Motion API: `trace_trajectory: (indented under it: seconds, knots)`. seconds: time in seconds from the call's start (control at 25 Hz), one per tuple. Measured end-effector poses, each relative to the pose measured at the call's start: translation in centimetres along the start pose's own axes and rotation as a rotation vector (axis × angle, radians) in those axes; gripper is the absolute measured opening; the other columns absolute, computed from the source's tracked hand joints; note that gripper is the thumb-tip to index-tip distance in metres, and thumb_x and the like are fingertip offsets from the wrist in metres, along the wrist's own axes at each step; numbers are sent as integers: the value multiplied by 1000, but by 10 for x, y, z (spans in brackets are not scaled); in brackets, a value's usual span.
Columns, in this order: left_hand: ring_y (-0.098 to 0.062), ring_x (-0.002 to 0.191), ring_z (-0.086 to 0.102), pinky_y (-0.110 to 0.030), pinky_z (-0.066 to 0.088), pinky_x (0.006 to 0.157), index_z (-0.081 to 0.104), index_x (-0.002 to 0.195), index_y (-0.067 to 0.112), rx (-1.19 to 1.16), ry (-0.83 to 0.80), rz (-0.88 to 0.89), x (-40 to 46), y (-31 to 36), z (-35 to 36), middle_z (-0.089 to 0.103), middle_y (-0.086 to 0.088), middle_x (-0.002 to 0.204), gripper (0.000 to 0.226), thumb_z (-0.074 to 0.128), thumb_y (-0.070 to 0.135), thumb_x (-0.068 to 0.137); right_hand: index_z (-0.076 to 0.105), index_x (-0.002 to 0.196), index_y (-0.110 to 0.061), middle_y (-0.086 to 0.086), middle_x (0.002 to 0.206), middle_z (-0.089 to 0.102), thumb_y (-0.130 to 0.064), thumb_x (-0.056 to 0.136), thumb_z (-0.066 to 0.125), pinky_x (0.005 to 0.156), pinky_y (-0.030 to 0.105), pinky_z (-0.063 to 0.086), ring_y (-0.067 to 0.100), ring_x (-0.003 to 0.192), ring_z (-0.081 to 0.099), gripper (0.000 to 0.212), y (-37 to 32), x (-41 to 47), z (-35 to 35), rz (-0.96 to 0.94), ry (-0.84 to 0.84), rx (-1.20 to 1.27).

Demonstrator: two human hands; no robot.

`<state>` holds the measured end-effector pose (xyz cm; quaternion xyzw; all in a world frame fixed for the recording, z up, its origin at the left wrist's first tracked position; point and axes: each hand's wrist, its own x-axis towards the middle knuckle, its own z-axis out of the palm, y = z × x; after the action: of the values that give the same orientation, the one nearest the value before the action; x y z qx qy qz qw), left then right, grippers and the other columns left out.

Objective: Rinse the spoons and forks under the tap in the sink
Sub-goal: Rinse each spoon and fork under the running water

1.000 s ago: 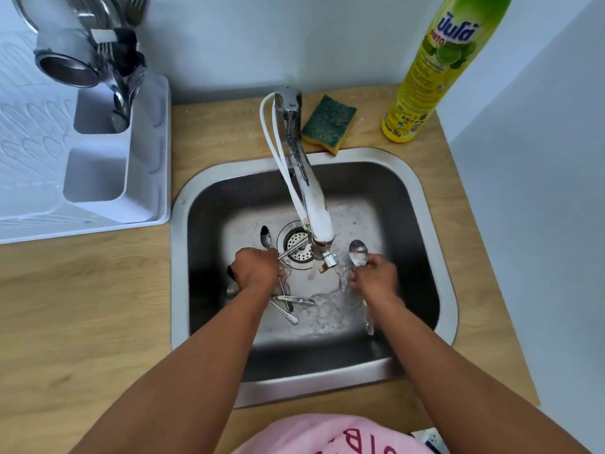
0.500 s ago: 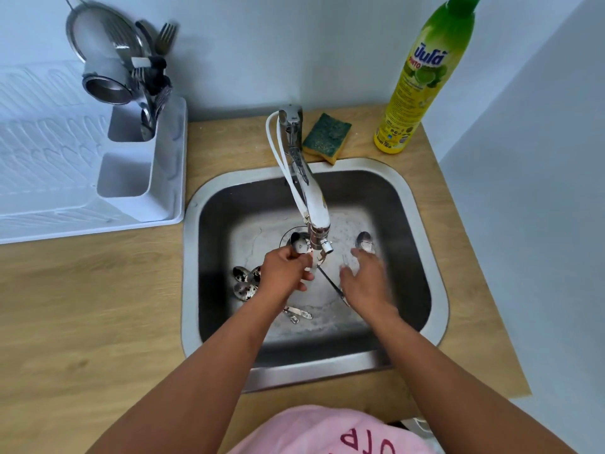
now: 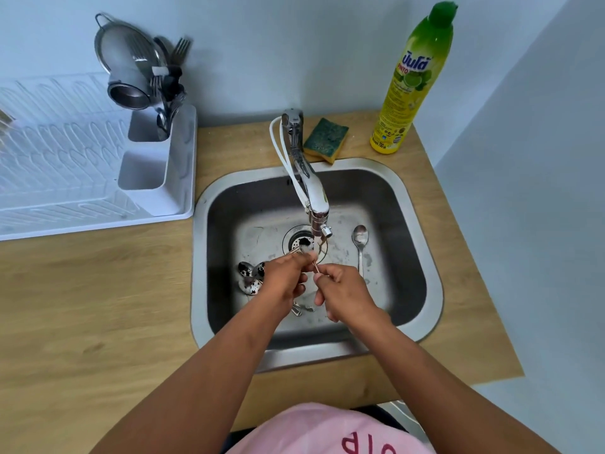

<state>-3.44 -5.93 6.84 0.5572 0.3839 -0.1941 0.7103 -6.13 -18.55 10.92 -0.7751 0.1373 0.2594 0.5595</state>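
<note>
A square stainless-steel sink (image 3: 422, 231) is sitting in the pale wooden counter (image 3: 82, 322), its chrome tap (image 3: 309, 188) reaching over the drain. Both hands are meeting under the spout: the left hand (image 3: 284, 276) and right hand (image 3: 343, 290) are each pinching one thin metal utensil (image 3: 315, 266). A silver spoon (image 3: 359, 244) is lying apart, right of the drain, three spoon bowls (image 3: 249, 276) left of it

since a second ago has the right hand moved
Yes. The right hand has let go of the spoon right of the tap and moved left to meet the left hand.
</note>
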Motion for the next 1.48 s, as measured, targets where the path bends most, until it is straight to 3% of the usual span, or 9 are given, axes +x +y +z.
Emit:
trace_trajectory:
  seconds: [0.32,0.48,0.6,0.76,0.88,1.0,1.12,1.32,1.48]
  knots:
    - [-9,48,48,-17,35,39,75,79,9,77,25,60,2,20,16,71,2,61,9,83,10,80,69,104,-24,-4,38,54,-21,102,49,32,17,32,9,25,40,20,-7,-11,0,47,79,125]
    - [-6,43,48,-19,33,41,77,99,-3,77,51,76,2,24,23,69,0,64,20,80,5,81,67,106,-28,-2,39,55,-22,101,49,32,17,32,11,26,39,20,-5,-13,-1,55,65,143]
    - [-11,52,58,-24,43,51,77,104,0,79,60,89,1,23,24,72,-3,73,18,72,9,89,69,100,-17,8,52,68,-16,97,49,35,20,38,14,30,46,20,-10,-9,-3,58,31,198]
    - [-16,62,67,-31,54,72,79,99,6,-2,-66,114,-5,17,22,72,-1,67,13,69,8,93,66,96,-5,10,68,73,-11,100,55,41,25,50,15,39,55,14,-23,14,-4,173,86,569]
    - [-13,67,65,-34,53,84,75,115,6,-56,-151,121,-3,20,15,73,1,71,27,63,1,92,68,89,-12,4,63,66,-20,100,58,37,18,37,9,38,43,16,-23,26,-6,276,17,774]
    - [-16,68,70,-30,55,77,75,109,7,-43,-137,213,2,25,10,78,-6,84,24,62,-3,91,65,86,-16,-2,59,54,-32,101,56,32,16,23,5,34,31,24,-12,31,-6,351,-110,885]
    - [-16,57,70,-26,56,70,76,95,3,24,-109,307,3,28,7,76,-13,73,12,65,2,92,67,93,-12,-5,57,47,-36,102,53,28,17,21,3,33,28,29,-8,32,-7,404,-241,972]
    - [-16,63,70,-30,60,72,78,92,13,-96,-158,162,2,34,6,75,-8,76,24,61,28,101,69,90,-12,-2,63,58,-19,97,62,39,17,37,6,43,45,13,-17,30,-7,309,-131,872]
    - [-16,66,71,-30,60,71,72,111,2,-110,-179,116,0,30,5,77,-9,83,18,63,4,95,67,90,-12,5,71,63,-11,95,65,47,22,38,11,50,49,6,-15,28,-4,168,-6,708]
